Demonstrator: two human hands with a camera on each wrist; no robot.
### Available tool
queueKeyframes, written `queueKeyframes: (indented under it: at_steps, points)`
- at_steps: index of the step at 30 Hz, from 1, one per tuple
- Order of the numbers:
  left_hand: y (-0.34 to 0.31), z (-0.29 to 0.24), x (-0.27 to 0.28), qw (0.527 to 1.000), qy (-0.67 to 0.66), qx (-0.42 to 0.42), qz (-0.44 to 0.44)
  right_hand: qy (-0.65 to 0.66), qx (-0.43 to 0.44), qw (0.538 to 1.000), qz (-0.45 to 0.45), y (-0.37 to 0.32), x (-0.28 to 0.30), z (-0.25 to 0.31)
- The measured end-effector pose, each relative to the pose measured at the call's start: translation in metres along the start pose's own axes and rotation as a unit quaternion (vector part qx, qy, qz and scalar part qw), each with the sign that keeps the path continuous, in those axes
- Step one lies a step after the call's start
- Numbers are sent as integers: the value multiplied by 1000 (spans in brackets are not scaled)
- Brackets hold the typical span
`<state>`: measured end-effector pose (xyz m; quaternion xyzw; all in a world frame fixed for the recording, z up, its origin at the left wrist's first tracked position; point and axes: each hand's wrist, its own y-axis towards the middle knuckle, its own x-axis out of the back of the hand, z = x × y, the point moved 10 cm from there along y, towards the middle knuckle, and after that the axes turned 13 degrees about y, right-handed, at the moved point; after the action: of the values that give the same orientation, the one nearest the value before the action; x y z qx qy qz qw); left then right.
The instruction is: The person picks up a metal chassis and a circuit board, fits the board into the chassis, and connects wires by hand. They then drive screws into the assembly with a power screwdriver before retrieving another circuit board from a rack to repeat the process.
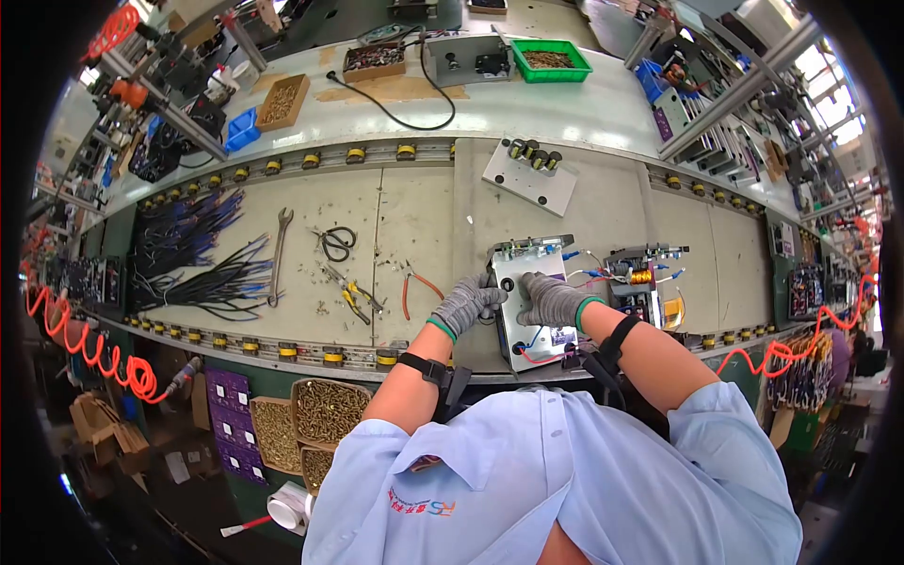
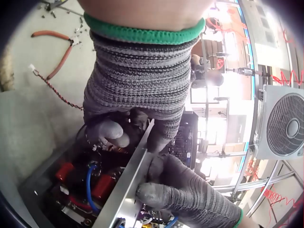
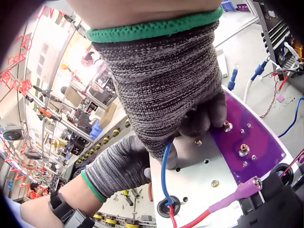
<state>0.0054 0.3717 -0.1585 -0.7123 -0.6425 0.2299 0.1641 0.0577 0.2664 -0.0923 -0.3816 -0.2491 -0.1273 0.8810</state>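
Note:
A silver metal plate (image 1: 513, 294) bearing a purple circuit board (image 3: 244, 137) stands in front of the person, over a dark housing with red components (image 2: 102, 186) and a blue wire inside. My left hand (image 1: 468, 303), in a grey knit glove with a green cuff, grips the plate's left edge, thumb and fingers on either side of it. My right hand (image 1: 553, 299), gloved alike, bends its fingers over the plate's face beside the purple board; I cannot tell whether they pinch anything. A blue wire (image 3: 166, 175) and a red one pass through a black grommet (image 3: 168, 207) in the plate.
Right of the plate stands a wired assembly with a copper coil (image 1: 641, 277). To the left lie red-handled pliers (image 1: 407, 294), yellow-handled pliers (image 1: 350, 294), black scissors (image 1: 336, 243), a wrench (image 1: 280, 254) and dark cables (image 1: 202, 282). Behind is another plate (image 1: 529, 179) with black cylinders.

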Motion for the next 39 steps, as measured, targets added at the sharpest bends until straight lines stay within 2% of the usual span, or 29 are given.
queueKeyframes:
  at_steps: [4, 10, 13, 14, 16, 18, 19, 20, 21, 22, 23, 24, 26, 27, 28, 30, 31, 32, 33, 34, 35, 37, 38, 39]
  points:
    - [1, 2, 0, 1000, -3, 21, 4, -8, -13, 1000, -10, -3, 7, 5]
    - [6, 9, -7, 999, -48, 1, 25, -7, -13, 1000, 5, -7, 4, 7]
    - [-1, 6, -7, 998, -53, -14, 35, -19, -4, 1000, -17, 0, 3, 1]
    - [-2, 9, 0, 996, -85, -13, 7, -20, -5, 1000, -17, 1, 8, 12]
    - [1, 15, 11, 993, -118, -9, -25, -45, -115, 992, 5, 7, 13, 14]
    - [-2, 36, 48, 948, -255, 31, -190, -58, -79, 995, -17, 16, 14, 19]
    - [1, 38, 56, 920, -342, -24, -191, -65, -53, 996, -40, 24, 13, 15]
    - [-4, 39, 61, 920, -341, -18, -191, -71, -29, 995, -62, 29, 10, 11]
    - [-6, 34, 64, 916, -364, -35, -164, -67, 39, 992, -101, 28, 14, 14]
    - [-9, 23, 63, 910, -387, -55, -137, -68, 38, 992, -100, 22, 14, 3]
    - [-15, 20, 56, 923, -354, -6, -152, 232, 22, 970, -67, 17, 10, -16]
    - [-10, 25, 55, 921, -358, -9, -154, 509, 3, 860, -26, 11, 4, -30]
    - [-2, 52, 45, 974, -195, 35, -113, 590, -13, 806, -47, -26, 24, -34]
    - [-7, 46, 38, 986, -137, -5, -93, 562, -20, 825, -52, -34, 25, -40]
    - [-12, 42, 31, 986, -136, -5, -93, 562, -20, 825, -52, -44, 27, -31]
    - [-20, 31, 27, 988, -57, 23, -139, 463, -26, 884, -66, -63, 39, -10]
    - [-13, 27, 29, 990, 5, -2, -138, 402, -13, 914, -60, -59, 39, -5]
    - [-8, 31, 28, 991, 8, -3, -136, 404, -12, 913, -62, -54, 35, -8]
    - [-2, 31, 30, 985, 80, -8, -150, 226, 76, 968, -72, -49, 35, 7]
    - [-2, 23, 30, 975, 152, -13, -163, 39, 160, 983, -79, -48, 30, 26]
    - [-2, 15, 30, 975, 154, -13, -160, -27, 95, 995, -6, -53, 22, 42]
    - [-3, -10, 12, 960, 256, -85, -71, -65, 126, 990, 0, -52, 7, 47]
    - [-6, -14, 14, 961, 255, -84, -69, -106, 159, 982, 6, -52, -4, 49]
    - [-7, -10, 12, 981, 186, -57, -23, -110, 150, 982, -5, -49, -11, 41]
